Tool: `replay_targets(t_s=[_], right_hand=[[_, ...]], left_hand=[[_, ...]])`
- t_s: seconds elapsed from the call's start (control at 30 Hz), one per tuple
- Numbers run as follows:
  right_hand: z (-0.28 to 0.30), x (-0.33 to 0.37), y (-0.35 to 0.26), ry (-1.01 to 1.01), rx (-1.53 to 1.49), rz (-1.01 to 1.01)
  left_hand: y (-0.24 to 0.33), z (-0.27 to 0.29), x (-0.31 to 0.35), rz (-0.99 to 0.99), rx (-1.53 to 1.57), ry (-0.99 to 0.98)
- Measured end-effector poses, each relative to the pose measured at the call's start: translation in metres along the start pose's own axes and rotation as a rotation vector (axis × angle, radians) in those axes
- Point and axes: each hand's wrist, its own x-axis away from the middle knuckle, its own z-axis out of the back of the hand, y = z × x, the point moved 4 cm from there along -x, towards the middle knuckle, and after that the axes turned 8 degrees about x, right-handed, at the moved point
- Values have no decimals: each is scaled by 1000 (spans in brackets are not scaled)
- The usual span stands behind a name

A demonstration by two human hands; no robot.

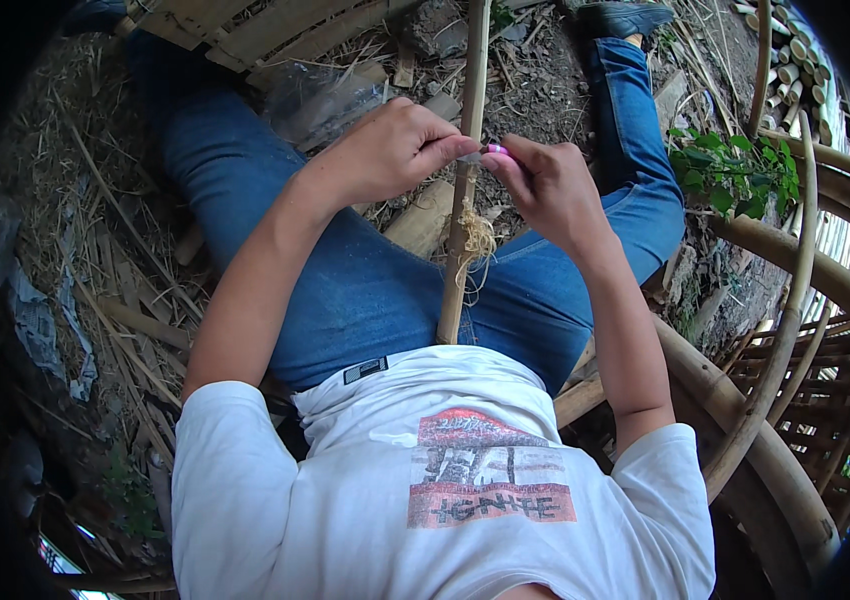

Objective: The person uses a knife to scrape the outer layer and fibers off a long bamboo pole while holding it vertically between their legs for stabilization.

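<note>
A bamboo pole (472, 90) runs from the far edge toward my lap, between my legs. My left hand (395, 150) is closed in a pinch, its thumb and finger meeting in front of the pole. What lies in that pinch, perhaps a pale translucent strip (472, 158), is too small to make out. Just across the pole, my right hand (550, 185) is closed around a small pink object (498, 150), mostly covered by its fingers. Below the hands, a tangle of yellowish fibre (475, 240) is wound on the pole and hangs loosely at its right side.
My legs in blue jeans (235, 170) spread on either side. Slats of split bamboo (285, 35) and a clear plastic bag (320, 105) lie ahead. Thick bamboo poles (745, 420) curve past on the right, near a leafy plant (735, 170) and stacked bamboo pieces (795, 70). Straw litters the left.
</note>
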Motion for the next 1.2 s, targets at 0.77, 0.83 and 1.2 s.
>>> replay_targets(t_s=[0.77, 0.83, 1.2], right_hand=[[51, -125, 49, 197, 94, 133], [50, -123, 49, 92, 73, 42], [43, -104, 41, 49, 142, 164]], left_hand=[[-13, 81, -107, 94, -97, 213], [-10, 78, -104, 139, -60, 187], [-17, 61, -83, 52, -28, 206]])
